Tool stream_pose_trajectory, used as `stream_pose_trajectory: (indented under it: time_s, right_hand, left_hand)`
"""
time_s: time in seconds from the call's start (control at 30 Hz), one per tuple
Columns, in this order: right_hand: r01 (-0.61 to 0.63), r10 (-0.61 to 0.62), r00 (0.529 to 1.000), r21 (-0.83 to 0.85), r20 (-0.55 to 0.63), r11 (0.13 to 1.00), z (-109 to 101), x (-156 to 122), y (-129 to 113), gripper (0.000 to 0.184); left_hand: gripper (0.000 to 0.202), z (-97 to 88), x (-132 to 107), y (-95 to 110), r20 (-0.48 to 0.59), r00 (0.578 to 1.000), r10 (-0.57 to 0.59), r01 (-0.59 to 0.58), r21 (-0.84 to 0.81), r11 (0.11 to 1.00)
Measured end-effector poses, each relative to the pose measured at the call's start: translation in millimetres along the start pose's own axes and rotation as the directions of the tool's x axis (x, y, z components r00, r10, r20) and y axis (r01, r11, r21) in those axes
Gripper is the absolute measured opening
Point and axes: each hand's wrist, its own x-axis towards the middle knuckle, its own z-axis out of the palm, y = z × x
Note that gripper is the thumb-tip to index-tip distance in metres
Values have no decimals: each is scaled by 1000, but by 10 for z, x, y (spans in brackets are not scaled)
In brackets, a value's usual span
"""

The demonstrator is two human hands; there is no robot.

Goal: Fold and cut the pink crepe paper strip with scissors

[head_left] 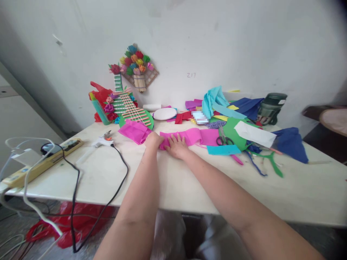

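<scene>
A long strip of pink paper (197, 136) lies across the middle of the white table (173, 180). My left hand (153, 140) is closed on the strip's left end, fingers curled over its edge. My right hand (177, 145) lies flat on the strip just to the right, fingers spread and pressing it down. A second, crumpled pink sheet (134, 130) rests just left of my left hand.
A glue gun (104, 141) with a black cord and a power strip (40, 162) sit at the left. Scissors (222, 139), green, blue and teal paper scraps (244, 122) crowd the right. A paper guitar craft (127, 106), white plate (165, 113) and flower decoration (138, 70) stand by the wall.
</scene>
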Motion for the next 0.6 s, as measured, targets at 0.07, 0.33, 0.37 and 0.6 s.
stream_pose_trajectory:
  time_s: [0.07,0.33,0.37,0.6]
  right_hand:
    - [-3,3,1000,0,-1,1000,7,13,2,67]
    - [0,0,1000,-5,-3,1000,-9,-8,-3,70]
    - [0,0,1000,-10,-7,1000,-10,-11,-4,70]
    - [-1,1,1000,-11,1,1000,-7,-11,-2,70]
  left_hand:
    - [44,-23,-62,35,-29,1000,-5,6,20,1000]
    - [47,-27,-64,34,20,1000,0,0,-20,1000]
    - [46,-20,-59,33,22,1000,7,-7,-11,1000]
    - [36,-26,-91,53,50,998,24,-25,25,999]
